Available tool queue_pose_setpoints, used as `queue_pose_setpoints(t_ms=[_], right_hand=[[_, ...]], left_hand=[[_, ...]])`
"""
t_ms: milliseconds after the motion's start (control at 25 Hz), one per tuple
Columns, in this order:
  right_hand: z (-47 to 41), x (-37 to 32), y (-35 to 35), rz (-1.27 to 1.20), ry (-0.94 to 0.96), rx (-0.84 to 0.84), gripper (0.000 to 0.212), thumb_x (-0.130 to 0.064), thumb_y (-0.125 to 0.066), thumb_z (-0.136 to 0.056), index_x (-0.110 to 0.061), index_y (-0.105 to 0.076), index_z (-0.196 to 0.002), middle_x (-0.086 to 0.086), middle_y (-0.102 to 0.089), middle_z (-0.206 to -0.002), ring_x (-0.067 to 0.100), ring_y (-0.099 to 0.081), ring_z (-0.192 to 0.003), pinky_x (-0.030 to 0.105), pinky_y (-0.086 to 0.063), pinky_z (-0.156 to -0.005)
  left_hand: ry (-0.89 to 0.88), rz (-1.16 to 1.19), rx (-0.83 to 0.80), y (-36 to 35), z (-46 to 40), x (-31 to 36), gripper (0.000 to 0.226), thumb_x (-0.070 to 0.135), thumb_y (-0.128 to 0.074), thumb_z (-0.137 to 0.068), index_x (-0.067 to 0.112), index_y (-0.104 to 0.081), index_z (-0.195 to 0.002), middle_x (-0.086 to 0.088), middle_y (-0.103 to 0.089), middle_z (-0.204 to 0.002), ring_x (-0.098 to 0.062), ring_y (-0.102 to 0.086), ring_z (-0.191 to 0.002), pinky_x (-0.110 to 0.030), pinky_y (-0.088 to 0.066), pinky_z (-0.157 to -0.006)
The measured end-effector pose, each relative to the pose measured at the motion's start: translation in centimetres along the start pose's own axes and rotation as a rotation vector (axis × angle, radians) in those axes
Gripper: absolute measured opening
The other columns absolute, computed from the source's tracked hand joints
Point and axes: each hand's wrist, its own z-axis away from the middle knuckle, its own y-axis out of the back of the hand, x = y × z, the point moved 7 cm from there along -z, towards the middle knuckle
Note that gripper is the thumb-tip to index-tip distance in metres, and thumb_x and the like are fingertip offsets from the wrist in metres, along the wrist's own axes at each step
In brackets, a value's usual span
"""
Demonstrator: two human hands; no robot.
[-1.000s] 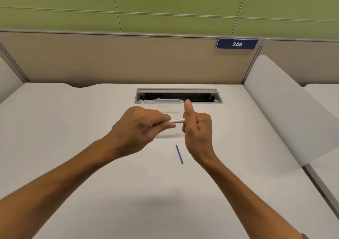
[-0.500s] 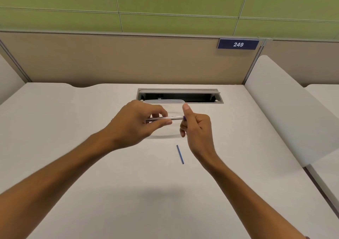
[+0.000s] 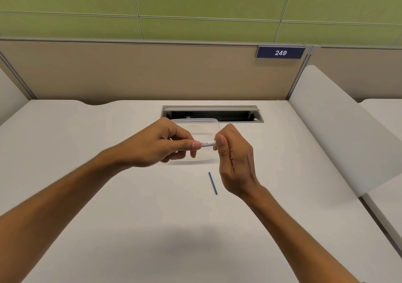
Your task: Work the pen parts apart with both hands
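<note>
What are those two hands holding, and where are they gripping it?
A white pen barrel. The left hand pinches its left part; the right hand pinches its right end.

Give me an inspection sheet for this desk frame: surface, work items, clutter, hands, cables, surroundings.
Surface: white desk, matte, with a shadow near its front edge.
Work items: white pen barrel held level above the desk between both hands; thin blue refill lying loose on the desk below the right hand.
Clutter: clear plastic container behind the hands, contents not visible.
Hands: left hand pinches the barrel's left part; right hand has its fingers curled round the barrel's right end.
Cables: nothing seen; the cable slot is dark inside.
Surroundings: beige partition, number plate 249, green wall.
</note>
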Motion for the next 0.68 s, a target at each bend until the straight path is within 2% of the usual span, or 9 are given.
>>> queue_pose_setpoints(t_ms=[80,120,240,280,360,520,600,680], right_hand=[[0.2,0.6,-0.2,-0.004,-0.031,-0.018,0.037,-0.02,-0.034,-0.104,0.0,-0.051,-0.078,0.006,-0.048,-0.073,0.015,-0.04,-0.065,0.02,-0.031,-0.059],[0.3,1.2,-0.3,-0.027,-0.105,-0.02,0.035,-0.02,-0.036,-0.104,-0.003,-0.052,-0.078,0.003,-0.05,-0.073,0.012,-0.042,-0.065,0.019,-0.032,-0.058],[1.0,3.1,-1.0,-0.244,-0.422,-0.033,0.042,-0.029,-0.043,-0.103,-0.007,-0.054,-0.07,-0.002,-0.052,-0.062,0.005,-0.047,-0.057,0.013,-0.037,-0.055],[1.3,3.5,-1.3,-0.327,-0.505,-0.037,0.046,-0.031,-0.045,-0.104,-0.008,-0.054,-0.066,0.001,-0.051,-0.059,0.009,-0.048,-0.056,0.013,-0.038,-0.053],[1.4,3.7,-1.6,-0.421,-0.602,-0.058,0.048,-0.03,-0.046,-0.105,-0.012,-0.051,-0.061,0.0,-0.047,-0.057,0.016,-0.046,-0.055,0.016,-0.039,-0.05],[1.3,3.4,-1.7,-0.437,-0.621,-0.085,0.049,-0.027,-0.045,-0.106,-0.021,-0.047,-0.057,-0.01,-0.041,-0.052,0.015,-0.043,-0.052,0.016,-0.037,-0.05],[1.2,2.9,-1.5,-0.365,-0.546,-0.068,0.046,-0.026,-0.042,-0.107,-0.014,-0.048,-0.063,-0.01,-0.043,-0.054,0.012,-0.044,-0.053,0.021,-0.037,-0.051],[1.0,2.2,-1.0,-0.273,-0.42,-0.04,0.044,-0.026,-0.038,-0.106,-0.004,-0.048,-0.069,-0.005,-0.045,-0.057,0.01,-0.043,-0.054,0.026,-0.037,-0.052]], left_hand=[[0.007,0.008,0.022,0.0,0.0,0.0,0.033,0.046,-0.062,-0.086,0.017,-0.072,-0.074,0.006,-0.043,-0.05,-0.011,-0.031,-0.048,-0.018,-0.03,-0.045],[-0.05,-0.059,0.091,0.3,0.1,0.3,0.031,0.045,-0.061,-0.087,0.018,-0.073,-0.076,0.008,-0.044,-0.05,-0.01,-0.032,-0.048,-0.018,-0.03,-0.046],[-0.303,-0.626,0.363,0.5,1.1,2.1,0.025,0.038,-0.06,-0.088,0.017,-0.073,-0.083,0.012,-0.054,-0.057,-0.01,-0.04,-0.052,-0.026,-0.037,-0.048],[-0.359,-0.789,0.404,0.1,1.5,2.6,0.023,0.035,-0.061,-0.088,0.016,-0.072,-0.084,0.009,-0.06,-0.061,-0.012,-0.043,-0.052,-0.029,-0.04,-0.047],[-0.435,-0.933,0.413,-0.4,1.8,3.1,0.021,0.031,-0.062,-0.088,0.014,-0.072,-0.084,0.002,-0.064,-0.065,-0.021,-0.048,-0.049,-0.03,-0.04,-0.042],[-0.489,-1.0,0.427,-0.5,2.0,3.5,0.022,0.03,-0.062,-0.09,0.011,-0.072,-0.086,-0.003,-0.065,-0.066,-0.025,-0.053,-0.048,-0.033,-0.043,-0.038],[-0.484,-0.97,0.418,-0.6,2.1,3.5,0.024,0.031,-0.06,-0.09,0.011,-0.072,-0.086,-0.002,-0.065,-0.065,-0.025,-0.052,-0.049,-0.035,-0.043,-0.039],[-0.438,-0.824,0.402,-0.5,1.9,3.4,0.027,0.035,-0.06,-0.09,0.013,-0.073,-0.084,0.0,-0.061,-0.059,-0.022,-0.046,-0.048,-0.035,-0.041,-0.042]])
